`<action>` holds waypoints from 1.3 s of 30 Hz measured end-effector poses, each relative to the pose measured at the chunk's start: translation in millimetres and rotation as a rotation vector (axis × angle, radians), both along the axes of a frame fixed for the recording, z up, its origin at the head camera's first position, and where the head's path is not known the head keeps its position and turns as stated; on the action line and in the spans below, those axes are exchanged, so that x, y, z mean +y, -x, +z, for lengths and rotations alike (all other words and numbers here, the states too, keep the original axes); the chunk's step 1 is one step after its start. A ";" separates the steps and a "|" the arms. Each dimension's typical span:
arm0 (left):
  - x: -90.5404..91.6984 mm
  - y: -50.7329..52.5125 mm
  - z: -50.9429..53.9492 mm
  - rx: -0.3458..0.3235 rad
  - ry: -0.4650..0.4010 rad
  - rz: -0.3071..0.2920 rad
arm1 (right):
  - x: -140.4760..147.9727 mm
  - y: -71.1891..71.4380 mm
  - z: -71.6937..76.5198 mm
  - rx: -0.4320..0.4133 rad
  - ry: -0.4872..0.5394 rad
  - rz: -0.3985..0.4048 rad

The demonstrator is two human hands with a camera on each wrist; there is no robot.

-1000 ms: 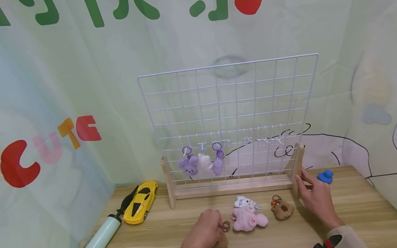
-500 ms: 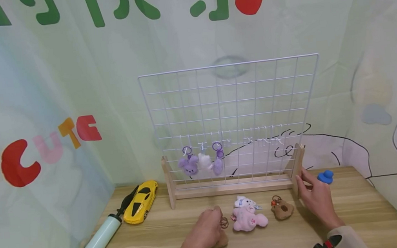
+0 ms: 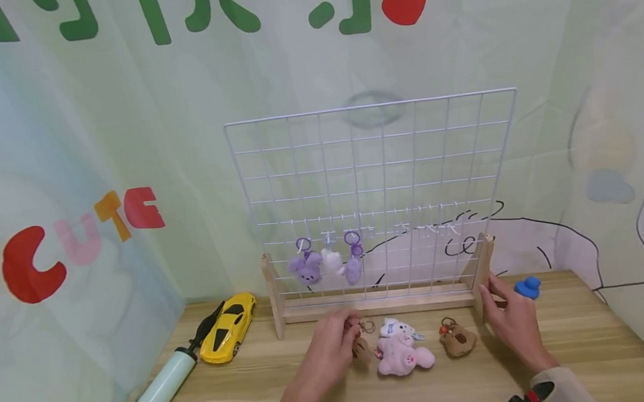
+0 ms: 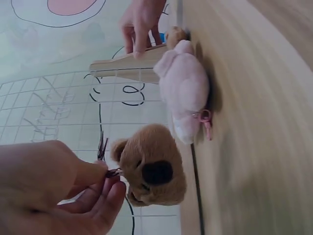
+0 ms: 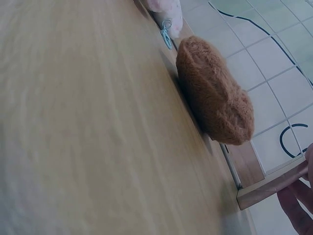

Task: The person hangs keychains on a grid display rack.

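My left hand (image 3: 325, 354) pinches the metal clasp of a brown plush keychain (image 4: 154, 166), a bear-like head with a big dark nose. The plush hangs below the fingertips, off the table, and its ring (image 3: 367, 326) sticks out to the right. With thumb and fingers my right hand (image 3: 515, 319) grips the right wooden leg (image 3: 482, 270) of a white wire grid rack (image 3: 382, 162). Between the hands lie a pink-and-white plush keychain (image 3: 402, 350) and another brown plush keychain (image 3: 458, 338). A purple plush (image 3: 306, 269), a white plush (image 3: 332, 262) and a slim purple plush (image 3: 353, 270) hang from the rack's left hooks.
Bare white hooks (image 3: 430, 228) line the rack's right half. A yellow toy car (image 3: 228, 329) and a pale green hand pump (image 3: 157, 394) lie at the left. Behind my right hand sits a blue knobbed object (image 3: 528, 286). A printed cloth backdrop surrounds the table.
My left hand has risen and moved toward the rack, lifting the brown plush keychain off the table. The right hand stays on the rack's leg.
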State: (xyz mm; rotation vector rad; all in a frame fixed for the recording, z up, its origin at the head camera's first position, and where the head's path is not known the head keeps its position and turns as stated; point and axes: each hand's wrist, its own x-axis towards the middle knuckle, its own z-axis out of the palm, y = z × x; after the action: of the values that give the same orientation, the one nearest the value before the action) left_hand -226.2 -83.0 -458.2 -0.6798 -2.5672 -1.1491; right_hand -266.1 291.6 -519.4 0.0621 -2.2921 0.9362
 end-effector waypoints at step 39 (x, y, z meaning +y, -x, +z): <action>69.9 14.3 72.9 0.005 -0.883 0.094 | -2.0 -2.1 1.7 0.008 -0.005 0.004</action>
State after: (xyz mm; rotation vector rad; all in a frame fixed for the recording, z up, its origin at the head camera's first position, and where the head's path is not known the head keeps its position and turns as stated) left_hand -240.4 -13.1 -385.3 -0.3255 -1.7517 -1.9953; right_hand -264.0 289.6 -517.7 0.0724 -2.2874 0.9306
